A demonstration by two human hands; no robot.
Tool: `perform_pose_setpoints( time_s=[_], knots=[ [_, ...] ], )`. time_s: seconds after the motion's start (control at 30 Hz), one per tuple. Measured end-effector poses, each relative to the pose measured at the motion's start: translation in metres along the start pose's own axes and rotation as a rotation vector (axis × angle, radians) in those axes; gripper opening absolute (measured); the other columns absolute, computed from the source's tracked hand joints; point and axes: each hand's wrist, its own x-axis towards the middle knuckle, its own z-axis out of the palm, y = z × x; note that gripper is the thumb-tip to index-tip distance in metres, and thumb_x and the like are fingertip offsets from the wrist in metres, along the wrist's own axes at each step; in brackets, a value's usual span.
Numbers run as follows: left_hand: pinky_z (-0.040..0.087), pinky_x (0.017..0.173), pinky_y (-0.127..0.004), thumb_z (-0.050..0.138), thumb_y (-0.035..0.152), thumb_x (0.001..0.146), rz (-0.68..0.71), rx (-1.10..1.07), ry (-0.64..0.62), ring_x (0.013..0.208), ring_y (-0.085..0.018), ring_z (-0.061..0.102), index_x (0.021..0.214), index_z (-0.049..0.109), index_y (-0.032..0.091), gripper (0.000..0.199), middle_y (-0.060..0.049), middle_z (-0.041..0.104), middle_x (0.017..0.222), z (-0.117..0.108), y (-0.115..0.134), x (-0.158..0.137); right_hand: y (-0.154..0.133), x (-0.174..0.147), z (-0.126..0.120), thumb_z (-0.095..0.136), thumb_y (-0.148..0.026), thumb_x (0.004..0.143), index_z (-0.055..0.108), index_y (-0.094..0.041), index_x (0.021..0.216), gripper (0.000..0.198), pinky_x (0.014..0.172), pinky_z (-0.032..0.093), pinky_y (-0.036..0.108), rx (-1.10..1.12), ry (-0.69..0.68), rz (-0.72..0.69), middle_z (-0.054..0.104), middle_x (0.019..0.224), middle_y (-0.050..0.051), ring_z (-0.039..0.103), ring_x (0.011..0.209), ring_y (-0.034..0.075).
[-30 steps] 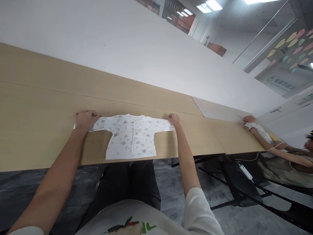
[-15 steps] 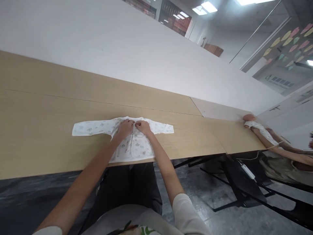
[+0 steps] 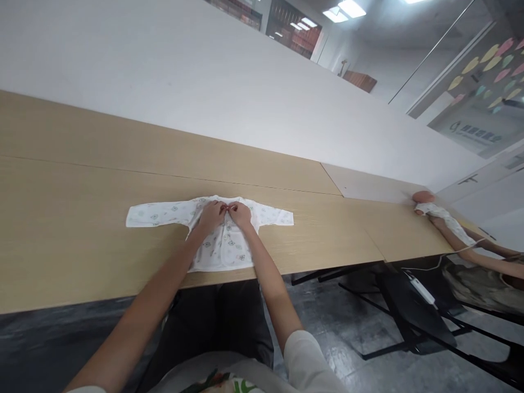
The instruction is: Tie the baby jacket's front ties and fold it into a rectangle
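A white baby shirt point(image 3: 236, 252) with a small scattered print lies flat on the table, its sleeves spread to both sides and its hem near the front edge. At the top of the front opening, just below the collar, my left hand point(image 3: 212, 215) pinches the cloth, fingers bent. Close beside it, my right hand point(image 3: 240, 214) pinches the other side of the opening. The fingertips of both hands nearly meet. Whatever small fastening may lie between them is hidden by the fingers.
The wooden table point(image 3: 82, 245) runs along a white wall point(image 3: 172, 82). At the far right a person's arms point(image 3: 470, 252) reach to a doll point(image 3: 423, 197) in white printed clothing. A black folding chair point(image 3: 409, 305) with a white power strip point(image 3: 422, 289) stands on the right.
My fingertips have drawn closer together at the shirt's opening, still pinching the cloth. The view has shifted slightly; the shirt stays in place on the table.
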Motion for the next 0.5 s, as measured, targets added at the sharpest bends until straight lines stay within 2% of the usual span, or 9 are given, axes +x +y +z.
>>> perform_pose_setpoints(
  time_s=[0.23, 0.5],
  knots=[
    [0.048, 0.09, -0.039, 0.044, 0.028, 0.085, -0.013, 0.009, 0.031, 0.092, -0.027, 0.061, 0.089, 0.069, 0.019, 0.026, -0.012, 0.07, 0.094, -0.0017, 0.0005, -0.0021, -0.001, 0.0023, 0.0059, 0.059, -0.022, 0.091, 0.072, -0.023, 0.096, 0.015, 0.088, 0.047, 0.028, -0.041, 0.028, -0.024, 0.075, 0.101, 0.003, 0.068, 0.099, 0.018],
    [0.047, 0.094, -0.041, 0.045, 0.024, 0.082, -0.025, -0.115, 0.004, 0.096, -0.026, 0.063, 0.095, 0.066, 0.02, 0.025, -0.011, 0.073, 0.1, 0.0, -0.0007, -0.0024, -0.001, -0.001, 0.0095, 0.052, -0.015, 0.091, 0.071, -0.019, 0.095, 0.02, 0.088, 0.046, 0.029, -0.099, 0.054, -0.079, 0.074, 0.102, 0.008, 0.066, 0.099, 0.021]
  ],
)
